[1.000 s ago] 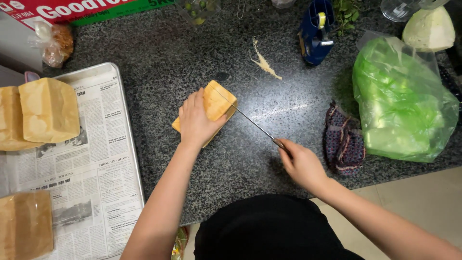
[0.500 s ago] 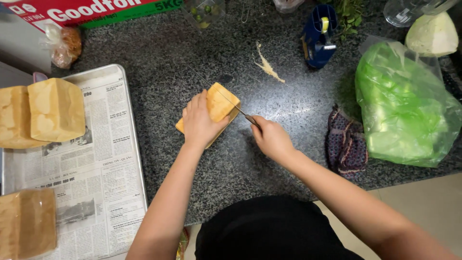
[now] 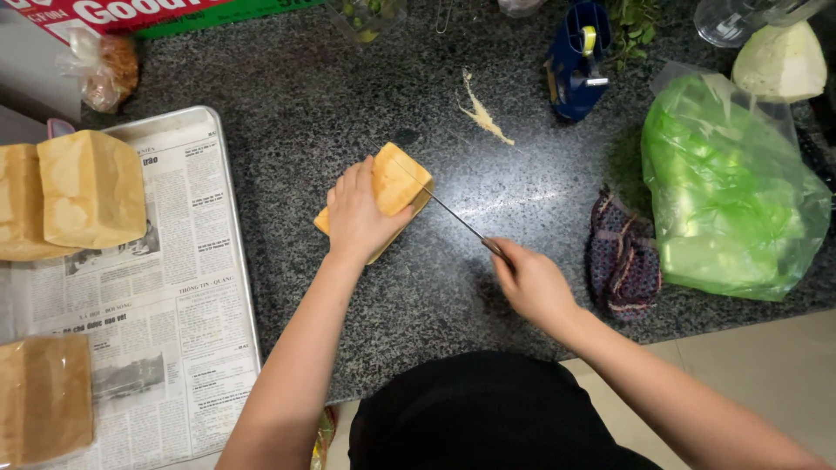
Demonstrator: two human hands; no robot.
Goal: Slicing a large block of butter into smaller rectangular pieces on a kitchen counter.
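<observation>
A yellow-orange loaf-like block [image 3: 399,181] lies on the dark granite counter [image 3: 296,113]. My left hand [image 3: 357,213] presses down on its near half and holds it steady. My right hand [image 3: 529,283] grips the handle of a long thin knife [image 3: 453,213]. The blade reaches up-left to the block's right edge and touches it there.
A metal tray [image 3: 228,261] lined with newspaper at left carries pale tan blocks [image 3: 87,187] and a brown slab [image 3: 43,396]. A green plastic bag [image 3: 731,187], a patterned cloth [image 3: 623,257], a cabbage wedge [image 3: 779,61] and a blue dispenser [image 3: 579,61] lie to the right.
My right hand pushed the knife in toward the block half a second ago, then drew back to the right. The left hand stays on the block.
</observation>
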